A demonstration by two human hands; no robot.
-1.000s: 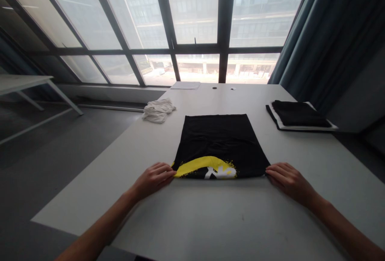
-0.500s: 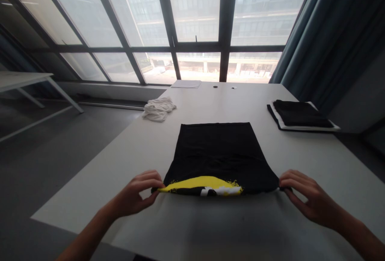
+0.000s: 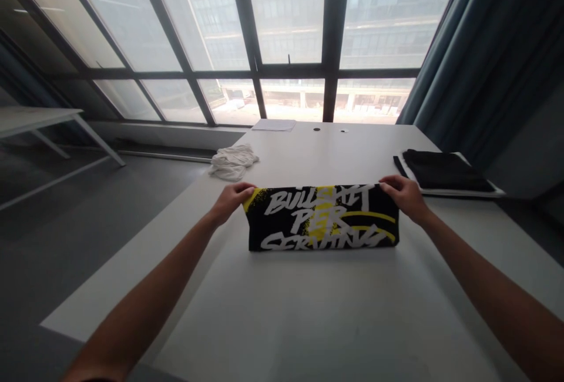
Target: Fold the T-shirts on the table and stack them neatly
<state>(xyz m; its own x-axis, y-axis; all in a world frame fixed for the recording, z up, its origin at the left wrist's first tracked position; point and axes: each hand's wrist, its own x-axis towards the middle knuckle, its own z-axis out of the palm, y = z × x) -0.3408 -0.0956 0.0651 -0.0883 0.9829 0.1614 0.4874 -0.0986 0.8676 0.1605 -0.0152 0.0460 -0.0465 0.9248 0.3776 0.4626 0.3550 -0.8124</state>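
A black T-shirt [image 3: 324,217] with white lettering and yellow print is folded into a wide band on the white table [image 3: 308,311]. My left hand [image 3: 233,198] pinches its far left corner, where yellow print shows. At the far right corner, my right hand [image 3: 403,194] has its fingers closed on the cloth. The fold between the two hands runs nearly straight. Whatever part of the shirt lies beneath the printed layer is hidden.
Beyond my left hand lies a crumpled white cloth [image 3: 233,161]. A stack of folded black and white garments [image 3: 445,171] sits near the right edge. White paper [image 3: 274,126] rests at the far end, before the windows. Another table [image 3: 39,114] stands at left.
Both hands have carried the near edge of the shirt away from me, folding it over onto the far part. The lettered print now faces up.
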